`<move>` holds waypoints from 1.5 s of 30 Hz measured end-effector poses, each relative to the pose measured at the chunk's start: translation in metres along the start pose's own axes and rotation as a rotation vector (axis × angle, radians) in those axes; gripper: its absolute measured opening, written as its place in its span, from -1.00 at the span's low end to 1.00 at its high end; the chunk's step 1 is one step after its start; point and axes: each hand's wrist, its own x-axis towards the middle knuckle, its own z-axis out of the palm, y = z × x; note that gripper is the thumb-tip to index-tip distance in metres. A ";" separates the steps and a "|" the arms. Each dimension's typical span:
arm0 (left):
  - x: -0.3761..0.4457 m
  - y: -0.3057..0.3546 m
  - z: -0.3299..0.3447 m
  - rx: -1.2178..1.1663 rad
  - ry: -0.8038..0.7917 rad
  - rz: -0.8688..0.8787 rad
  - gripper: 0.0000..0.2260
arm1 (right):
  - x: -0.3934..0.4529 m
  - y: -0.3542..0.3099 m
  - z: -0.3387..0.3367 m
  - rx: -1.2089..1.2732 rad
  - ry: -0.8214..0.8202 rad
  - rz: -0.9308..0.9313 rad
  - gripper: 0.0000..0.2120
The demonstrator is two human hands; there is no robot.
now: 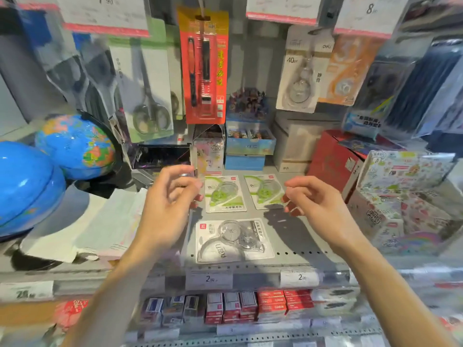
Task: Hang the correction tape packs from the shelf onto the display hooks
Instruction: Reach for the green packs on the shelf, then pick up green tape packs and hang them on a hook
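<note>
Grey shelf (295, 236): 3 tape packs (233, 237), boxes (250, 146), globes (75, 146).

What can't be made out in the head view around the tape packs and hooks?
- Display hooks: hidden behind the hanging packs and price tags, head view.
- Right green pack: its right edge is covered by the right hand.
- Left green pack: its left edge is covered by the left hand.
- Small print on the clear pack: too small and blurred.
- Upper hanging packs: motion blur smears the labels.
</note>
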 end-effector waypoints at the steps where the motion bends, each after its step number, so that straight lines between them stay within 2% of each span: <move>1: 0.001 -0.003 -0.004 0.013 -0.015 -0.020 -0.80 | 0.001 0.002 0.007 -0.038 -0.031 0.001 -0.89; 8: 0.006 -0.019 -0.016 0.088 -0.041 -0.049 -0.83 | 0.022 0.033 0.053 -0.355 -0.356 -0.046 -0.86; 12: 0.012 -0.020 -0.013 0.095 -0.036 -0.052 -0.82 | 0.036 0.047 0.069 -0.647 -0.503 -0.151 -0.58; 17: 0.019 -0.021 -0.006 0.110 -0.025 -0.070 -0.82 | 0.075 0.055 0.085 -0.801 -0.331 -0.238 -0.55; 19: 0.021 -0.022 -0.004 0.108 -0.022 -0.087 -0.82 | 0.092 0.060 0.095 -0.859 -0.345 -0.248 -0.49; 25: 0.024 -0.029 -0.004 0.123 -0.006 -0.128 -0.82 | 0.122 0.067 0.116 -0.848 -0.434 -0.139 -0.14; 27: 0.025 -0.032 -0.005 0.117 0.003 -0.137 -0.82 | 0.124 0.069 0.116 -0.843 -0.486 -0.145 -0.09; 32: 0.030 -0.037 -0.008 0.115 0.007 -0.167 -0.82 | 0.126 0.074 0.112 -0.783 -0.483 -0.215 -0.11; 41: 0.040 -0.035 0.004 0.108 -0.018 -0.220 -0.82 | 0.115 0.043 0.076 -0.575 -0.322 -0.355 -0.20; 45: 0.048 -0.030 0.027 0.056 -0.105 -0.243 -0.80 | 0.103 0.030 0.061 -0.484 -0.315 -0.379 -0.19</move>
